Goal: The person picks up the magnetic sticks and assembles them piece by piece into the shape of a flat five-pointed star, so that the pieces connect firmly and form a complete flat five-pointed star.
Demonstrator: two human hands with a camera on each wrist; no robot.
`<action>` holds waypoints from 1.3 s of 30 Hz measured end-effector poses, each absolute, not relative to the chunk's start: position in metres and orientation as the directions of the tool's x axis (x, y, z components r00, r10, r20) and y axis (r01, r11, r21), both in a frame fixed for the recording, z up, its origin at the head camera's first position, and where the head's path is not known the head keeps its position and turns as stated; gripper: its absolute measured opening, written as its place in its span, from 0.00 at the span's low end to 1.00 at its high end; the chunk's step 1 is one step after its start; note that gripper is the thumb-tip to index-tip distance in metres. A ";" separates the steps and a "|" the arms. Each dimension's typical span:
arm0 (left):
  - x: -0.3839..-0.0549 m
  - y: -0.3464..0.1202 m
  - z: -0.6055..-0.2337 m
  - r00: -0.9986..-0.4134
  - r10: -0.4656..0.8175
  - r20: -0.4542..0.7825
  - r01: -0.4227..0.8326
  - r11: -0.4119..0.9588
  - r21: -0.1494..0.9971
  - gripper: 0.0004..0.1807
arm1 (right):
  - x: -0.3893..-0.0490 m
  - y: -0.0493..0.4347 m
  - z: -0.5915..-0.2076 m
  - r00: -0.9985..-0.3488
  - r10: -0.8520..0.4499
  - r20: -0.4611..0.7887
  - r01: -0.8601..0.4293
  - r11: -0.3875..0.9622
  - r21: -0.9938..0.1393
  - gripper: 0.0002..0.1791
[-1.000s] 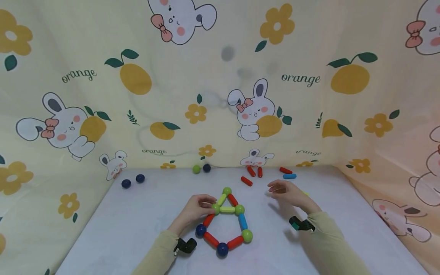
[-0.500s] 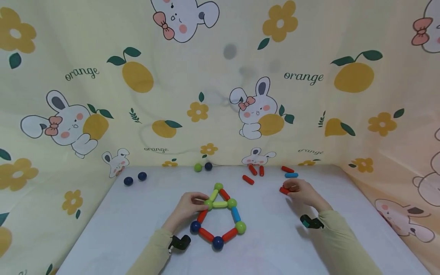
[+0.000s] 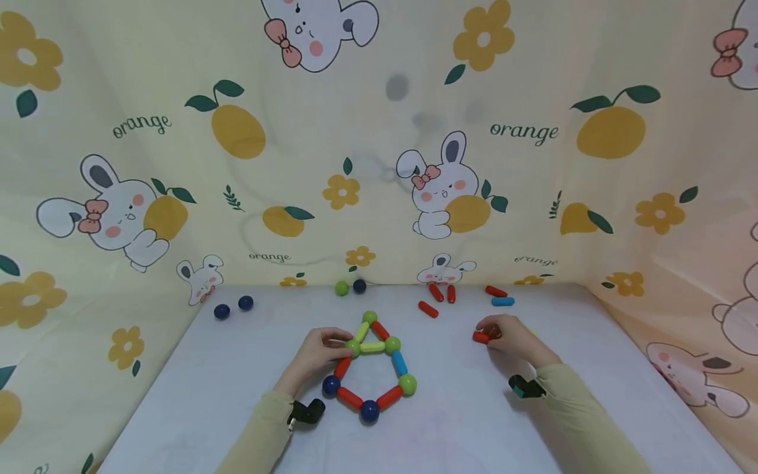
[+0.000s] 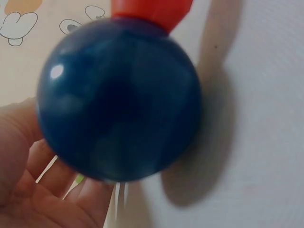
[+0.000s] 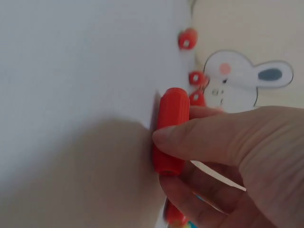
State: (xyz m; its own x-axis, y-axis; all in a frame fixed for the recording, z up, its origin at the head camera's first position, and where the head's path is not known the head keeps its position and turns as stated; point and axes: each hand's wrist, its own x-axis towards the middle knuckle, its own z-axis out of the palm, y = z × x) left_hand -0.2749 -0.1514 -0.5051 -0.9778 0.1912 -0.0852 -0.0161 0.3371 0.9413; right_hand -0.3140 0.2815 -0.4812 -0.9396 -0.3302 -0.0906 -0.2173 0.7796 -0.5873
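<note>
A figure of balls and short rods lies on the white table: a triangle joined above a five-sided ring. My left hand (image 3: 320,353) pinches the green ball (image 3: 353,347) at the triangle's left corner. Below that hand sits a dark blue ball (image 3: 331,386), which fills much of the left wrist view with a red rod (image 4: 151,13) attached. On the right, my right hand (image 3: 514,337) pinches a red rod (image 5: 173,111) between thumb and fingers, close to the tabletop and apart from the figure. A blue rod (image 3: 399,363) forms the ring's upper right side.
Loose red rods (image 3: 428,309) lie towards the back, with a blue rod (image 3: 503,301) behind the right hand. A green ball (image 3: 341,288) and a dark blue ball (image 3: 359,286) stand at the back edge. Two more blue balls (image 3: 222,311) are at back left. A printed cloth (image 3: 367,164) hangs behind.
My right hand, which was holding nothing, has reached right, taken a red rod and come back slightly left with it. The figure has slid a little left and away with my left hand.
</note>
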 end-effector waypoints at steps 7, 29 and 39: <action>-0.278 -0.153 -0.505 -0.978 0.189 -0.094 -0.028 0.326 0.945 0.18 | -0.308 0.244 -0.469 -0.918 -0.393 -0.058 -0.275 0.735 -0.620 0.16; -0.272 -0.148 -0.503 -0.980 0.174 -0.096 -0.037 0.318 0.947 0.18 | -0.303 0.152 -0.466 -0.793 -0.607 -0.039 -0.428 0.602 -0.675 0.16; -0.274 -0.149 -0.505 -0.982 0.159 -0.102 -0.045 0.326 0.944 0.17 | -0.306 0.151 -0.474 -0.800 -0.599 -0.028 -0.429 0.605 -0.671 0.15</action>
